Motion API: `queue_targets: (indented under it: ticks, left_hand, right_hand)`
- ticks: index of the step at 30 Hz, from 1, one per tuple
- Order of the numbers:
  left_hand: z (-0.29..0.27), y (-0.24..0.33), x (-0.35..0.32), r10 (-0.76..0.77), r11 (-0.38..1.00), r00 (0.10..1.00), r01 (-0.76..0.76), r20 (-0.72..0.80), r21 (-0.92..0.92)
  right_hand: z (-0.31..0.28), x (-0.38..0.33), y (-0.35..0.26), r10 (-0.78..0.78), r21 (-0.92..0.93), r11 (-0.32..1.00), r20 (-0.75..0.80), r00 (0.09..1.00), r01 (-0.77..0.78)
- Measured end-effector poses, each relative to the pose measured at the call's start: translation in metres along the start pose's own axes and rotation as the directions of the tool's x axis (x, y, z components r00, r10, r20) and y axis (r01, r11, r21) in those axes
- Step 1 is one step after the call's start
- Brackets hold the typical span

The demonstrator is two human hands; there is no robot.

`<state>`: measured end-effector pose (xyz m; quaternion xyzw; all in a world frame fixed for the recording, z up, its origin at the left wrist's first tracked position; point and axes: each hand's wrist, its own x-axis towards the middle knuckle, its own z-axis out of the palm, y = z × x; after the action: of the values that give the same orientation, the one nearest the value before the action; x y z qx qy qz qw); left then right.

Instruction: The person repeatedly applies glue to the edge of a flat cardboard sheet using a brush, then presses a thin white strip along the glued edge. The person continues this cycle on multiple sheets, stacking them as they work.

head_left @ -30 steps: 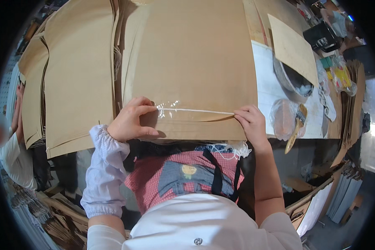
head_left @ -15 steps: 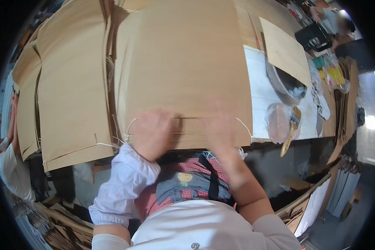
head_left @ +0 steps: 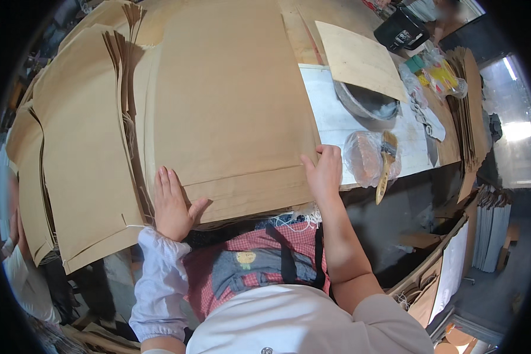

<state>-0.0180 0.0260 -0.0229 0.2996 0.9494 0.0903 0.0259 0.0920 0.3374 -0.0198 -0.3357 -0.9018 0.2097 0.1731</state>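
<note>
Hands spread apart since earlier: left hand flat, open on brown paper sheet's folded near edge, running left-right; right hand presses its right end, gripping nothing.

- Big paper sheet lies flat mid-bench, folded flap along its near edge.
- Left hand flat on flap's left end; right hand on sheet's right near corner.
- Stack of paper sheets left of big sheet.
- White board right of sheet; on it a bowl, with a brush on a plastic bag nearer.
- Small paper piece over bowl's far side.
</note>
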Motion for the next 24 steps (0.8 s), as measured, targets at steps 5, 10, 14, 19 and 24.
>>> queue_targets:
  ticks: [5,10,14,19,24]
  left_hand:
    - [0.002,-0.002,0.0,-0.001,1.0,0.997,0.002,-0.077,0.019]
    - [-0.013,-0.005,-0.01,-0.173,0.909,0.97,0.089,-0.174,-0.407]
    - [-0.048,0.008,-0.04,-0.406,-0.07,0.862,0.304,0.305,-0.95]
    - [-0.044,0.013,-0.055,-0.243,0.839,0.914,0.029,-0.325,-0.544]
    - [-0.084,-0.017,-0.099,-0.103,0.975,0.823,-0.028,-0.558,-0.221]
  right_hand:
    - [0.012,0.0,0.002,-0.068,0.007,0.998,-0.012,0.998,0.068]
    - [-0.023,0.011,0.037,0.179,0.872,0.303,0.345,0.921,-0.385]
    - [-0.086,0.001,0.062,-0.163,0.757,0.374,0.622,0.766,-0.536]
    - [-0.046,-0.028,0.031,-0.15,0.248,0.964,0.21,0.966,0.096]
    - [-0.018,-0.048,-0.016,-0.188,0.606,0.79,0.089,0.978,0.096]
